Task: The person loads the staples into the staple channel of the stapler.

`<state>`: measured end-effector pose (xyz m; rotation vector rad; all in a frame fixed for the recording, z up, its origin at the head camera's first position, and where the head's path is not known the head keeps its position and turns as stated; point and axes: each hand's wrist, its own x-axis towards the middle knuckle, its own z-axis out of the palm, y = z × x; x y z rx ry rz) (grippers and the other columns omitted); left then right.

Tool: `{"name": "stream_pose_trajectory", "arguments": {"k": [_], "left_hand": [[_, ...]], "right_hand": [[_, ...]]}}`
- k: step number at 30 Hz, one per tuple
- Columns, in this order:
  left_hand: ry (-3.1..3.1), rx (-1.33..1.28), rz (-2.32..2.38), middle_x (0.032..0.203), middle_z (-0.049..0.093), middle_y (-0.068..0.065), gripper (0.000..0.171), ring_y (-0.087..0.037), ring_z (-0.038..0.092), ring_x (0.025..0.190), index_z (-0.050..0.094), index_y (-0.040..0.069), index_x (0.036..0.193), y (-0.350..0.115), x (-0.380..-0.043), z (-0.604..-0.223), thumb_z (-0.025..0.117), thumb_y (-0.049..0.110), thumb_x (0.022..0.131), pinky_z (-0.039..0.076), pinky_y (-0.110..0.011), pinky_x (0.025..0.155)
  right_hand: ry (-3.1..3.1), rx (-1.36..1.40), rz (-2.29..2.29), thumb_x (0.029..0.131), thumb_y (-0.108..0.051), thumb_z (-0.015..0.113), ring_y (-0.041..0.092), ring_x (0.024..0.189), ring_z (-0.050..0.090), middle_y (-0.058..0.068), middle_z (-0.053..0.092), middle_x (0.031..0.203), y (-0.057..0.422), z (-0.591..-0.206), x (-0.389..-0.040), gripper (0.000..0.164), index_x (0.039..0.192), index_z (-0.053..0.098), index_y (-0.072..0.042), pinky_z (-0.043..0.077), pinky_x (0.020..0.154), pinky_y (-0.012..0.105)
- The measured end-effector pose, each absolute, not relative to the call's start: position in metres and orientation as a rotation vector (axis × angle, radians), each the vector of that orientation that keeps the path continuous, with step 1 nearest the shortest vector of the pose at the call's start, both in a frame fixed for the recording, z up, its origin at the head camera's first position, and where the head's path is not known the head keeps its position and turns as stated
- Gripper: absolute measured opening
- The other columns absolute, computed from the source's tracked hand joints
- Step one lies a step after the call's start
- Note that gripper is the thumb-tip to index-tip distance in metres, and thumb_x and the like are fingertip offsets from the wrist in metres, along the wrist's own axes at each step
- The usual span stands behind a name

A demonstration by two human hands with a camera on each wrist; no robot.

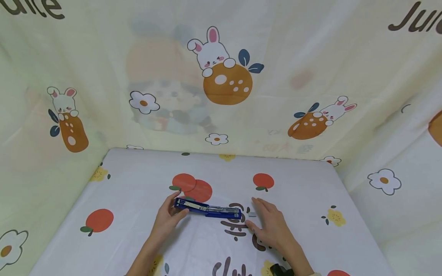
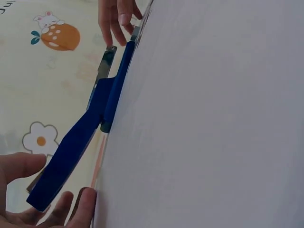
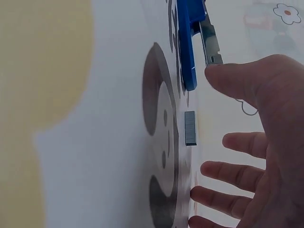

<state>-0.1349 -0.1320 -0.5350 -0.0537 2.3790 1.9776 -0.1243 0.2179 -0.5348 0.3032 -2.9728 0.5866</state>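
A blue stapler (image 1: 207,209) lies folded open over the table, its metal staple channel (image 2: 103,71) exposed and lifted off the base. My left hand (image 1: 167,216) holds the end of its swung-back top arm between thumb and fingers. On the tabletop just past the base's tip sits a small grey strip of staples (image 3: 190,128). Around that strip my right hand (image 1: 272,226) is spread, fingers apart and relaxed, holding nothing. In the right wrist view the right thumb (image 3: 237,78) appears at the channel's tip; whether they touch, I cannot tell.
The table (image 1: 138,168) wears a white cloth printed with oranges, flowers and lettering. A cream curtain (image 1: 241,126) with rabbit prints rises behind it and along both sides. A dark object (image 1: 281,270) shows below the right wrist at the bottom edge.
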Motion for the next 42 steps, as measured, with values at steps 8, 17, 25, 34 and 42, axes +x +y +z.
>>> {"name": "stream_pose_trajectory", "arguments": {"k": [8,17,25,34,42], "left_hand": [[2.234,-0.082,2.082,0.154,0.055,-0.027,0.067,-0.044,0.061,0.137,0.045,0.003,0.157,-0.133,-0.138,-0.542,0.073,0.001,0.096,0.062,-0.024,0.091],[2.196,-0.158,2.088,0.155,0.055,-0.024,0.061,-0.043,0.056,0.143,0.051,0.005,0.153,-0.132,-0.138,-0.540,0.074,0.003,0.096,0.060,-0.023,0.099],[2.177,-0.192,2.092,0.155,0.056,-0.023,0.061,-0.037,0.059,0.140,0.052,0.006,0.152,-0.130,-0.140,-0.543,0.074,0.000,0.095,0.057,-0.015,0.097],[2.192,-0.126,2.105,0.151,0.059,-0.023,0.061,-0.032,0.062,0.135,0.052,0.003,0.151,-0.130,-0.141,-0.546,0.072,-0.005,0.094,0.054,-0.011,0.094],[2.198,-0.131,2.101,0.153,0.058,-0.022,0.060,-0.034,0.060,0.138,0.052,0.005,0.151,-0.131,-0.141,-0.549,0.072,-0.004,0.095,0.055,-0.012,0.095]], "right_hand": [[-2.965,0.312,0.553,0.091,-0.039,0.082,0.037,0.135,0.057,0.014,0.062,0.148,0.217,-0.536,-0.127,0.062,0.143,0.064,-0.011,0.051,0.108,0.062],[-2.959,0.295,0.575,0.092,-0.035,0.082,0.033,0.126,0.059,0.010,0.067,0.136,0.217,-0.536,-0.128,0.051,0.135,0.070,-0.011,0.052,0.105,0.058],[-2.980,0.266,0.586,0.092,-0.029,0.082,0.028,0.115,0.059,0.009,0.069,0.122,0.215,-0.534,-0.128,0.043,0.130,0.073,-0.011,0.053,0.099,0.052],[-2.947,0.273,0.643,0.090,-0.015,0.084,0.021,0.099,0.059,0.007,0.069,0.109,0.214,-0.534,-0.130,0.027,0.115,0.078,-0.010,0.052,0.086,0.041],[-2.954,0.266,0.657,0.090,-0.013,0.084,0.019,0.097,0.060,0.006,0.071,0.106,0.212,-0.534,-0.132,0.021,0.111,0.080,-0.010,0.053,0.083,0.038]]}}
